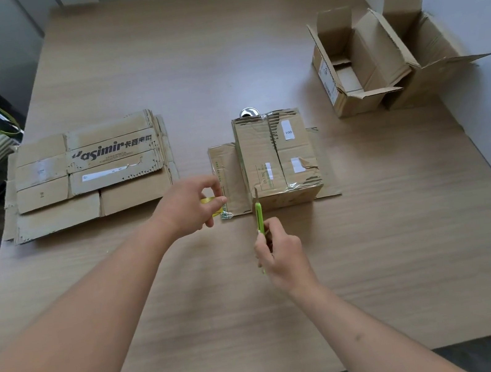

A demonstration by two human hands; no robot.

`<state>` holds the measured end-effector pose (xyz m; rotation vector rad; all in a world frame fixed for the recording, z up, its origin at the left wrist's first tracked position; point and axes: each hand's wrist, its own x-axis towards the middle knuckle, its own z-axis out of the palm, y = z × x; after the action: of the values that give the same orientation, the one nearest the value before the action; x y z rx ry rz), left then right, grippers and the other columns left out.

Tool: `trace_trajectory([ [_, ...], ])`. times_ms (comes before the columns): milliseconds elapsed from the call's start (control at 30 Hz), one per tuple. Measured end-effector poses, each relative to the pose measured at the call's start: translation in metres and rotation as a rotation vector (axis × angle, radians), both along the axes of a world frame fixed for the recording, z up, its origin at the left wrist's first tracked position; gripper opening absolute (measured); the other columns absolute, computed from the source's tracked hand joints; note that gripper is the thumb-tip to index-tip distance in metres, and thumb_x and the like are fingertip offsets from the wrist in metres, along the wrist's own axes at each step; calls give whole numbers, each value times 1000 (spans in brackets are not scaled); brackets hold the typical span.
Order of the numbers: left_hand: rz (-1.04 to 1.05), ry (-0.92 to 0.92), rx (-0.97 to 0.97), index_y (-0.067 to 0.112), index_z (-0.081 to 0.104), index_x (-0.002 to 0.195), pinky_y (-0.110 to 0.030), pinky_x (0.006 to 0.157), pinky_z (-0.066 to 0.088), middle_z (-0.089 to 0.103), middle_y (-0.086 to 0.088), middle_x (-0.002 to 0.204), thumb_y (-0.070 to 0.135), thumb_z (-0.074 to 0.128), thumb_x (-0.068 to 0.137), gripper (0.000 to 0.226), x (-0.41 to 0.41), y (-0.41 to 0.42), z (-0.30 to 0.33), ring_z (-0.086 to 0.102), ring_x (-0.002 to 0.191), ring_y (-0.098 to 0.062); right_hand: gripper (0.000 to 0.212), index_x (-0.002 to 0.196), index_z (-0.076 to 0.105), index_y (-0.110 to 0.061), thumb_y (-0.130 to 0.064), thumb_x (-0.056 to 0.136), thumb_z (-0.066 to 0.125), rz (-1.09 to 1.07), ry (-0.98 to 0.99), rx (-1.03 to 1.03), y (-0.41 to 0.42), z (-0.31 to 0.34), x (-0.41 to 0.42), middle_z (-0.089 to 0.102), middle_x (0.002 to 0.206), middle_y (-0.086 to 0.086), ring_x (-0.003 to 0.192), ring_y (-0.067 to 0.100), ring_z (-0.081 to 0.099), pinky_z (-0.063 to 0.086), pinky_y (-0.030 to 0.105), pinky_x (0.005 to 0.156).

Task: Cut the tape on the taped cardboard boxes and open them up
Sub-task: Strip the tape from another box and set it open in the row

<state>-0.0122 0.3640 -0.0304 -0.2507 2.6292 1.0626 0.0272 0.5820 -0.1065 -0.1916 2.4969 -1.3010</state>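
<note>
A taped cardboard box [279, 160] stands mid-table on a flattened piece of cardboard [228, 175]. Clear tape runs along its top seam and front edge. My right hand [281, 253] grips a green utility knife [258, 214] whose blade tip touches the box's front left corner. My left hand [190, 206] hovers just left of the box and pinches a small yellow piece [209, 201], probably tape, at the flat cardboard's edge.
A stack of flattened boxes [90, 176] lies at the left. Two opened boxes [358, 69] [430, 57] stand at the right with flaps up. A shiny round metal object [247, 112] peeks out behind the taped box. The wooden table [256, 297] ends near me.
</note>
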Motion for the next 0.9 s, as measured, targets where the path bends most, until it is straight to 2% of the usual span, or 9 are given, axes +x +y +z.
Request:
trace_trajectory([
  [200,-2,29,-42,31,61,88,-31,58,53,71,5,60,38,67,98,14,2,2,-7,54,45,-1,24,92,44,-31,-54,89,37,75,19,156,-17,8,-4,60,62,4,55,37,60,54,49,50],
  [367,-31,52,-177,35,59,88,-30,68,54,69,12,57,43,64,98,13,1,5,-13,56,60,5,29,95,47,-24,-51,88,39,117,-8,265,-19,10,-5,61,66,11,60,41,58,55,49,53],
  [500,-109,144,-302,33,61,90,-31,62,48,62,10,57,44,63,98,13,0,14,-12,62,69,-11,21,99,48,-24,-44,92,46,125,-55,307,-23,10,-7,60,74,18,68,46,60,58,52,57],
  [567,-161,210,-365,33,63,94,-33,61,42,57,12,64,44,61,100,12,0,18,-12,59,75,-19,17,97,48,-25,-42,94,46,129,-81,306,-26,11,-7,60,77,19,67,47,62,58,53,59],
  [700,-189,247,-412,32,63,96,-32,58,35,56,9,73,45,59,100,14,2,17,-15,54,73,-22,18,97,53,-23,-40,97,47,133,-79,303,-25,15,-8,60,80,18,73,45,60,55,47,61],
  [800,-170,229,-401,33,63,95,-33,60,42,60,9,74,45,60,99,13,3,12,-16,58,75,-24,19,94,56,-19,-37,96,50,119,-18,313,-19,16,-6,62,79,18,77,44,54,41,40,60],
  [900,-149,225,-401,32,64,95,-35,62,46,64,7,74,42,62,99,12,2,9,-15,62,78,-25,19,90,59,-17,-34,94,54,116,18,294,-16,16,0,63,76,19,76,45,53,43,42,62],
])
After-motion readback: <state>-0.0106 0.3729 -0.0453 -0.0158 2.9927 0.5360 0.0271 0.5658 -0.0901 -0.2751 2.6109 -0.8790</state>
